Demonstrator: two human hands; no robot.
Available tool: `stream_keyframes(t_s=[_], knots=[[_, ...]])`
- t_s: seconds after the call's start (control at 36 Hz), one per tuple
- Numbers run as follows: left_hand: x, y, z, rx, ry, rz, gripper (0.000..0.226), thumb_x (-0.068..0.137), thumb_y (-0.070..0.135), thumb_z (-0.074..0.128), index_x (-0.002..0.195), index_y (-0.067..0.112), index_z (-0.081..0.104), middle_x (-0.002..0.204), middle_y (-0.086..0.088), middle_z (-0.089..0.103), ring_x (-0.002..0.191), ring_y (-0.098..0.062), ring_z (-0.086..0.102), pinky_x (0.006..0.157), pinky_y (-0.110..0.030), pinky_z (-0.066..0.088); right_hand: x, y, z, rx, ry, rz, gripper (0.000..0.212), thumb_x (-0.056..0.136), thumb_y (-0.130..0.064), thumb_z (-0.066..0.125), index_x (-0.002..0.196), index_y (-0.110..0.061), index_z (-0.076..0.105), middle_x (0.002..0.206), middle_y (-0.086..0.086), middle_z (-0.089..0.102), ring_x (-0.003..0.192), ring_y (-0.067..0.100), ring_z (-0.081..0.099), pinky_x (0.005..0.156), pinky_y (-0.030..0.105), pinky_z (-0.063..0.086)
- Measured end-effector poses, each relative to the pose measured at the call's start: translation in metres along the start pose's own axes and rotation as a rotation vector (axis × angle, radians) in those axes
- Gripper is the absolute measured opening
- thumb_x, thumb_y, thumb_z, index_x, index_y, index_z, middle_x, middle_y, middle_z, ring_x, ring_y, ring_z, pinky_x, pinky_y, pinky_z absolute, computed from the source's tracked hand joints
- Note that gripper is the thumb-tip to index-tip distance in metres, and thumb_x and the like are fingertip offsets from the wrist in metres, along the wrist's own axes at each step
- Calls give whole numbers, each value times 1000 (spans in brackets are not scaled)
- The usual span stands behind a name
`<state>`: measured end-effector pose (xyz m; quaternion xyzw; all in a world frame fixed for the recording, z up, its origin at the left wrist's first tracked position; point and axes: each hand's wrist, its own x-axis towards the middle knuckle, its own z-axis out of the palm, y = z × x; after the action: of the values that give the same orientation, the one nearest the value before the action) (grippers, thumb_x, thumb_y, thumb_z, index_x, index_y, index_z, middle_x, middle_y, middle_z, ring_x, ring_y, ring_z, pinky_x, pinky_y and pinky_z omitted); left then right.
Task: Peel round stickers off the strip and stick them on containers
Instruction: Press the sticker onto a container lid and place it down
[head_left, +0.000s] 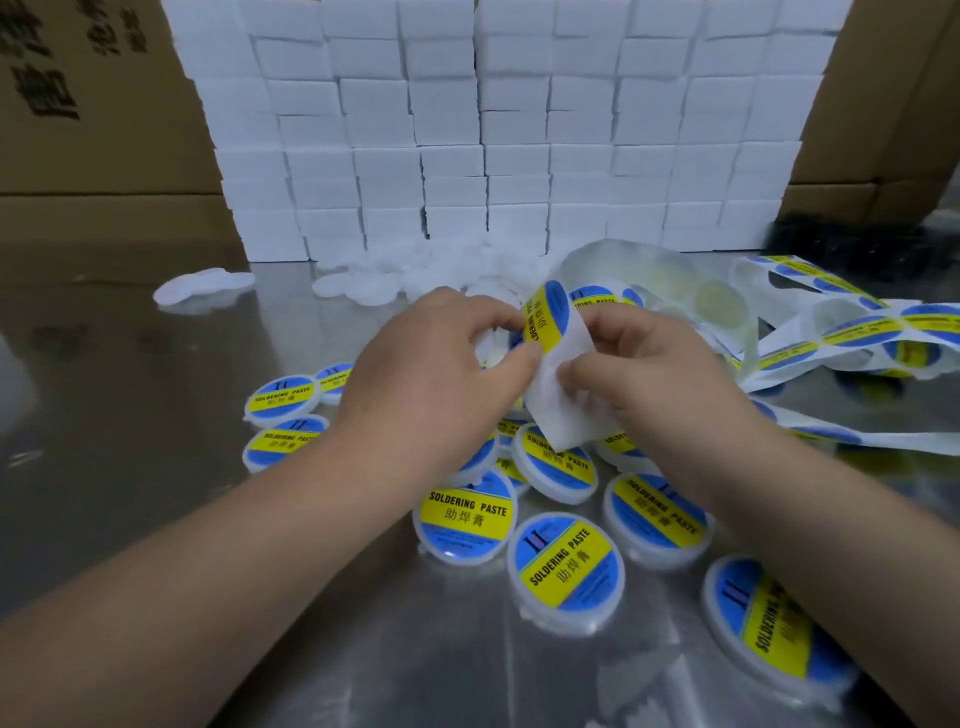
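A round blue-and-yellow sticker (545, 319), half lifted from the white backing strip (558, 415), is pinched by the left hand (436, 374) above the middle of the shiny metal table (156, 364). The right hand (649, 374) pinches the strip just beside it. Labelled round white plastic containers (566, 571) lie beneath; stacked white boxes (493, 130) line the far edge.

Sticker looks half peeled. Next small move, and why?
Likely the left hand pulls the round sticker clear of the backing strip while the right hand holds that strip: the sticker curls up, apparently still attached at its lower edge, so it cannot be applied yet.
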<state>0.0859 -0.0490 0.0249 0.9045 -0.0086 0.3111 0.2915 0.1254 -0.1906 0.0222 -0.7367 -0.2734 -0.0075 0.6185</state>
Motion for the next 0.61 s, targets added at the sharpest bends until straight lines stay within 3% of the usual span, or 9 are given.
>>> stream_keyframes(t_s=[0.08, 0.17, 0.22, 0.33, 0.47, 0.56, 0.61], knots=[[-4, -1, -5, 27, 36, 73, 31, 76, 53, 52, 97, 35, 67, 93, 15, 54, 85, 0, 45, 73, -21, 33, -1, -1, 1, -2, -6, -41, 24, 81, 0, 54, 75, -18, 68, 68, -4, 68, 63, 6, 60, 59, 20, 48], [-8, -1, -10, 97, 46, 132, 39, 71, 51, 50, 99, 30, 69, 98, 11, 57, 97, -12, 55, 80, -26, 40, -2, -1, 2, -49, -23, -78, 23, 84, -3, 55, 69, -18, 66, 65, 0, 65, 61, 9, 58, 59, 24, 48], [-8, -3, -11, 150, 52, 155, 41, 70, 53, 52, 97, 28, 69, 95, 12, 55, 96, -16, 57, 77, -27, 40, -2, 0, 2, -93, -34, -95, 22, 85, -7, 56, 69, -18, 66, 66, 3, 64, 62, 10, 56, 60, 27, 47], [-9, -5, -12, 213, 79, 223, 39, 69, 53, 59, 91, 23, 71, 92, 4, 62, 89, -23, 60, 71, -28, 42, -3, 0, 3, -160, -64, -146, 29, 87, -9, 56, 64, -26, 65, 60, -9, 59, 60, 5, 53, 57, 24, 45], [-9, -5, -13, 277, 66, 266, 38, 71, 50, 59, 90, 19, 72, 92, -1, 64, 86, -27, 60, 70, -30, 40, -4, 1, 3, -196, -81, -184, 32, 89, -10, 55, 65, -29, 64, 62, -4, 60, 63, 10, 54, 59, 31, 46], [-11, -5, -13, 248, 48, 243, 38, 74, 50, 54, 94, 22, 71, 96, 1, 63, 92, -24, 58, 74, -29, 40, -4, 1, 3, -223, -90, -201, 35, 90, -8, 53, 65, -32, 62, 60, -16, 60, 59, -2, 51, 56, 17, 43], [-11, -5, -13, 182, 35, 201, 35, 74, 50, 51, 93, 27, 70, 98, 6, 61, 96, -16, 56, 78, -26, 39, -4, 1, 3, -262, -87, -207, 33, 90, -7, 52, 68, -31, 62, 62, -17, 60, 59, -1, 52, 57, 13, 41]])
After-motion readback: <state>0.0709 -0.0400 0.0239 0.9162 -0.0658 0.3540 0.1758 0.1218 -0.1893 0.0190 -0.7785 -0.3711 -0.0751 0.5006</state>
